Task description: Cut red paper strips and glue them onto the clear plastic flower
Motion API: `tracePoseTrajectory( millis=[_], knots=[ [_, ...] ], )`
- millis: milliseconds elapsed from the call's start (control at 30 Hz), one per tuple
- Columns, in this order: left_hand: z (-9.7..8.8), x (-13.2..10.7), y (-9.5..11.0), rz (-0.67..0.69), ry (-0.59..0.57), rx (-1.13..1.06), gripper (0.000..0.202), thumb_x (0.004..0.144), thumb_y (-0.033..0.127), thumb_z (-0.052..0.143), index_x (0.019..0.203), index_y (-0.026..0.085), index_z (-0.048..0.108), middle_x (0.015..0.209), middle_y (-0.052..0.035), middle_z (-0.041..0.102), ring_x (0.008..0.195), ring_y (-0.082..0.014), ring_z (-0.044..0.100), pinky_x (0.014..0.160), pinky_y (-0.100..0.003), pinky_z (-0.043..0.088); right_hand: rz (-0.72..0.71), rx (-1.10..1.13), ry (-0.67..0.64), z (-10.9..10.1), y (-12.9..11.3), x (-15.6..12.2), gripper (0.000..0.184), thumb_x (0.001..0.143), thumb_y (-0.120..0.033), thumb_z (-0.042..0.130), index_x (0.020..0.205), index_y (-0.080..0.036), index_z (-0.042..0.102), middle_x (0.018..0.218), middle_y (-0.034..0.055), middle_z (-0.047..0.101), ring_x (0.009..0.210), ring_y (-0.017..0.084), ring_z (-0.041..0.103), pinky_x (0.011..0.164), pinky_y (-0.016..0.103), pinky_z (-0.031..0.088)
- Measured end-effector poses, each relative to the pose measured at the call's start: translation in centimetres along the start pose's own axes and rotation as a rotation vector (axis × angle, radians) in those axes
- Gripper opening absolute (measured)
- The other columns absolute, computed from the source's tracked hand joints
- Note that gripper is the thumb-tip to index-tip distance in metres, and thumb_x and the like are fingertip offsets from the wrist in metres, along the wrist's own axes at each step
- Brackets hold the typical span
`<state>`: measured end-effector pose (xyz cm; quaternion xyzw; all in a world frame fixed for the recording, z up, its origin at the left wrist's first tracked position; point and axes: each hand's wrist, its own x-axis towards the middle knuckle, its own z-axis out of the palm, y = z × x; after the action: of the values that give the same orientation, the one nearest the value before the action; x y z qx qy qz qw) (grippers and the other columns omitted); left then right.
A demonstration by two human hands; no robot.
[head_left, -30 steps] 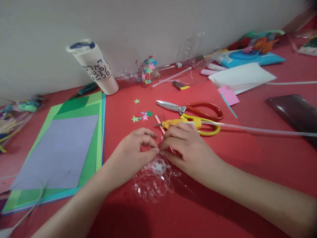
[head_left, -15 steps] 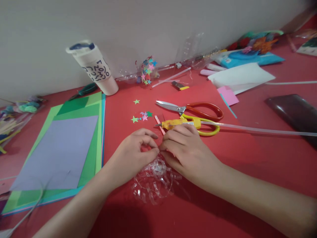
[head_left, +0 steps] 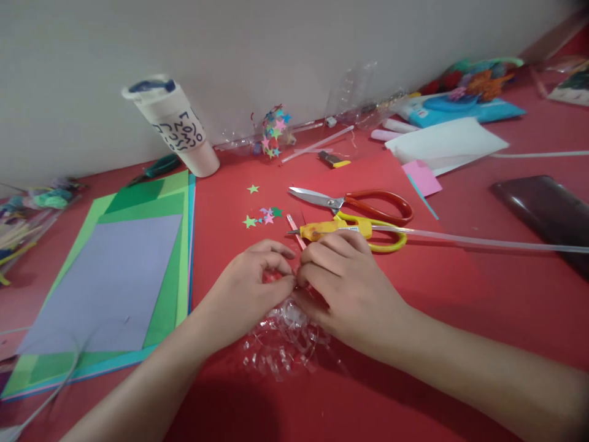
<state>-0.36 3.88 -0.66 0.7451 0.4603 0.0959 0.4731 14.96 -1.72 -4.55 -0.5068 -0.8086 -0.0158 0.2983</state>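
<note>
My left hand [head_left: 260, 276] and my right hand [head_left: 345, 279] meet at the middle of the table, thumbs and fingertips pinched together. Between and below the fingertips hangs a tangle of clear plastic strips [head_left: 288, 341], shiny and curled, with a thin wire loop among them. Exactly what the fingertips grip is partly hidden behind the knuckles. Just beyond my right hand lies a yellow glue gun [head_left: 322, 229] with a long clear glue stick in its back. Red-and-yellow-handled scissors [head_left: 322, 198] lie partly beneath it. Small paper stars [head_left: 250, 221] are scattered ahead of my left hand.
Coloured sheets [head_left: 110, 276] are stacked at the left. A white tumbler [head_left: 188, 132] stands by the wall, near a star-covered ornament [head_left: 276, 132]. A small cutter [head_left: 334, 159], white paper [head_left: 446, 144] and a dark pouch [head_left: 543, 205] lie to the right.
The fingertips have shifted slightly, with my right thumb now tucked closer to the left. The plastic strips below have turned and spread a little differently. Other things stay put.
</note>
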Motion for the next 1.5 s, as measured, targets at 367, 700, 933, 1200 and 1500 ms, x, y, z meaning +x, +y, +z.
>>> tracePoseTrajectory(
  millis=[367,700,933,1200,1500],
  knots=[
    [-0.17,0.0,-0.1,0.049,0.003,0.036,0.015,0.077,0.017,0.055,0.069,0.021,0.068,0.113,-0.0016,0.06,0.101,-0.0182,0.059,0.09,-0.033,0.043,0.039,-0.01,-0.056,0.01,-0.43,-0.07,0.018,0.083,-0.024,0.054,0.076,-0.013,0.066,0.077,0.0067,0.064,0.078,0.022,0.048,0.075,0.04,0.033],
    [-0.16,0.11,-0.41,0.094,-0.008,0.002,0.016,0.079,0.015,0.056,0.074,0.021,0.07,0.115,-0.0022,0.058,0.108,-0.0179,0.056,0.094,-0.032,0.041,0.07,0.068,-0.074,-0.13,-0.37,-0.12,0.017,0.081,-0.017,0.05,0.076,-0.013,0.066,0.077,0.0065,0.064,0.076,0.022,0.048,0.075,0.04,0.034],
    [-0.33,0.01,-0.32,0.084,-0.005,0.03,0.017,0.078,0.013,0.056,0.073,0.021,0.07,0.115,-0.0011,0.058,0.108,-0.0172,0.056,0.094,-0.032,0.041,0.123,0.146,-0.104,-0.34,-0.43,-0.03,0.018,0.082,-0.018,0.049,0.076,-0.015,0.066,0.075,0.0059,0.063,0.077,0.022,0.048,0.076,0.039,0.034],
    [-0.37,0.16,-0.43,0.088,-0.036,0.03,0.018,0.083,0.017,0.053,0.076,0.021,0.069,0.115,-0.0031,0.059,0.108,-0.0173,0.056,0.097,-0.032,0.039,0.142,0.127,-0.128,-0.29,-0.23,-0.04,0.017,0.086,-0.026,0.055,0.079,-0.015,0.066,0.078,0.0062,0.063,0.081,0.023,0.05,0.078,0.04,0.035],
    [-0.4,0.12,-0.46,0.102,-0.073,0.011,0.018,0.083,0.016,0.053,0.078,0.02,0.07,0.114,-0.002,0.059,0.109,-0.0154,0.055,0.097,-0.028,0.038,0.088,0.034,-0.069,0.2,-0.04,-0.18,0.017,0.084,-0.025,0.057,0.077,-0.013,0.066,0.076,0.0061,0.063,0.08,0.023,0.051,0.079,0.039,0.036]
  ],
)
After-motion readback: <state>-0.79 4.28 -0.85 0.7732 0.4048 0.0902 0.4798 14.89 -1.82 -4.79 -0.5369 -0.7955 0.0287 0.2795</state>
